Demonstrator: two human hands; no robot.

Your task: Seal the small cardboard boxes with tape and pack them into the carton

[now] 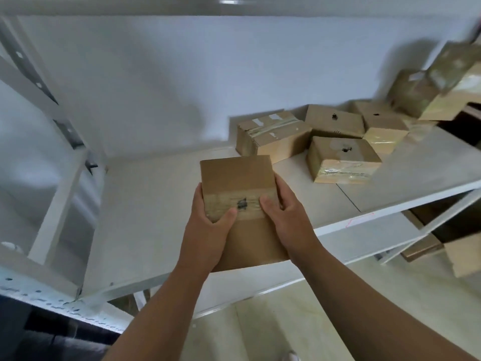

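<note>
Head view.

First inspector: Nearest item first. The hands?

Second inspector: The left hand (210, 227) and right hand (289, 214) both grip one small box (238, 178). It is held over the front edge of the white shelf (156, 204), tilted and not resting on it. The fingers of each hand curl round a side of the box and go under it. Both thumbs lie on the top face.

First inspector: Condition of that box?

Second inspector: Flaps closed. A band of clear tape (221, 201) runs across the top from side to side, and both thumbs press on it. A dark spot (242, 203) sits on the tape between the thumbs. I cannot tell whether it is a hole or a mark.

First inspector: Off to the side?

Second inspector: A cardboard flap (466, 256) shows low at the right edge, below shelf level, over the pale floor (299, 316). I cannot tell what it belongs to.

First inspector: Further back?

Second inspector: More boxes lie close together on the shelf, beyond and to the right.
- A taped box (270, 134) is nearest the held one, but apart from it.
- Just to its right is a box with a hole in its top (341, 158).
- Behind these are a third box (334, 121) and a fourth box (382, 127), side by side.
- At the far right a blurred pile of boxes (442, 82) stands higher, near the grey wall (182, 74).
</note>
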